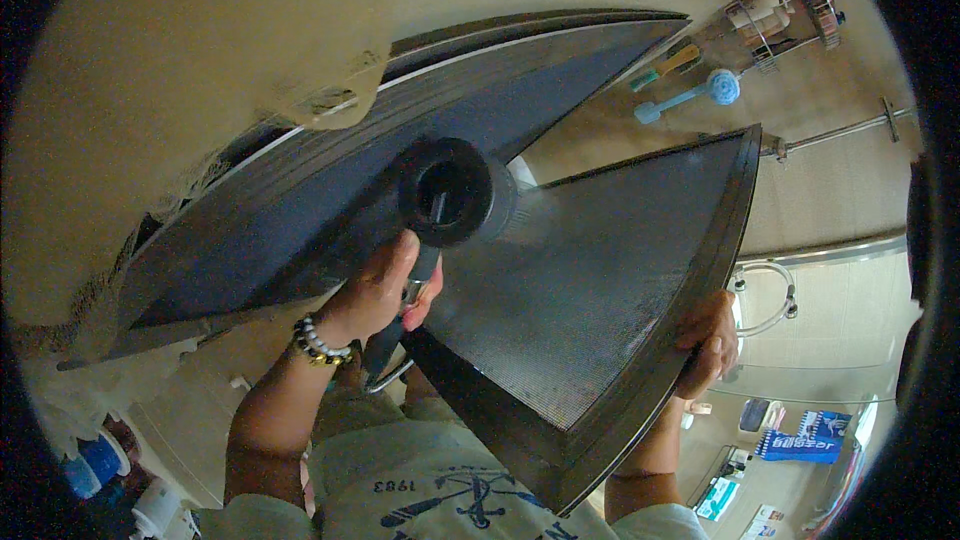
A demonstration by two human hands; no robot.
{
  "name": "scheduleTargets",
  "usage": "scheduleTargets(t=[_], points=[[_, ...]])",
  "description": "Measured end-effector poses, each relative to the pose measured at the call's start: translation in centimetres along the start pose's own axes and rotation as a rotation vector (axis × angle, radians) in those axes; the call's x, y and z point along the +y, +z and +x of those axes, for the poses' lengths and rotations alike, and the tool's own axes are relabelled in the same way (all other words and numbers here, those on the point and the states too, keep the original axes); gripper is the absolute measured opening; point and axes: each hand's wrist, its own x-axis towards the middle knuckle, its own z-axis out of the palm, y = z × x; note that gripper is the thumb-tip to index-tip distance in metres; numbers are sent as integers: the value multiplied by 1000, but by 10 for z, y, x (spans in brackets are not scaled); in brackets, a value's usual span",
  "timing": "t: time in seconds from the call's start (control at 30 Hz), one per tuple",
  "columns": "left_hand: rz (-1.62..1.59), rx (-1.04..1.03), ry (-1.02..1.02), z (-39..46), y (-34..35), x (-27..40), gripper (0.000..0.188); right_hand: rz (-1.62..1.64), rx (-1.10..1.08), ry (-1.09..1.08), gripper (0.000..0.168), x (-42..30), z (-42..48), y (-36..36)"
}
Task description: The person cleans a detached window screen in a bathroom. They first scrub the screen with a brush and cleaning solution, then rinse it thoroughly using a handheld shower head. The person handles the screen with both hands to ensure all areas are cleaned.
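Note:
My left hand (375,292) is closed around the handle of a black handheld shower head (450,195). The round head points to the right, and a spray of water runs from it onto a framed mesh window screen (585,270). With my right hand (709,345) I grip the dark outer frame of that screen, which is tilted in front of my body. Behind the shower head stands another large dark panel (547,75), with a long pale edge along its top. The ends of my right fingers are partly hidden by the frame.
A blue round brush (705,94) and a yellow-handled brush (667,67) hang on the wall beside a wire rack (780,15) of bottles. A metal bar (840,131) runs along the right. Lower right, blue packets (806,439) lie on a pale surface.

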Motion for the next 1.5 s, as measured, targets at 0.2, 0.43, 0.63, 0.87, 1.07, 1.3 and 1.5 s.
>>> scheduleTargets(t=[0.2,0.43,0.63,0.87,1.07,1.3,1.5], points=[[-336,-213,-54,-40,10,48,62,-10,-64,-32,49,-9,13,9],[99,-66,-37,-50,-8,26,41,31,-83,-62,44,-6,12,5],[266,191,-192,-49,-20,-31,49,37,-78,-20,41,-10,12,9],[-436,-269,-210,-91,-16,-4,58,115,-21,-4,41,-4,7,8],[-559,-295,-422,-110,-25,27,57,88,-107,2,42,-6,9,2],[156,134,-274,-93,-38,-29,52,94,-74,-41,38,8,1,-7],[411,431,-323,-56,-73,-118,49,248,-19,93,41,0,0,4]])
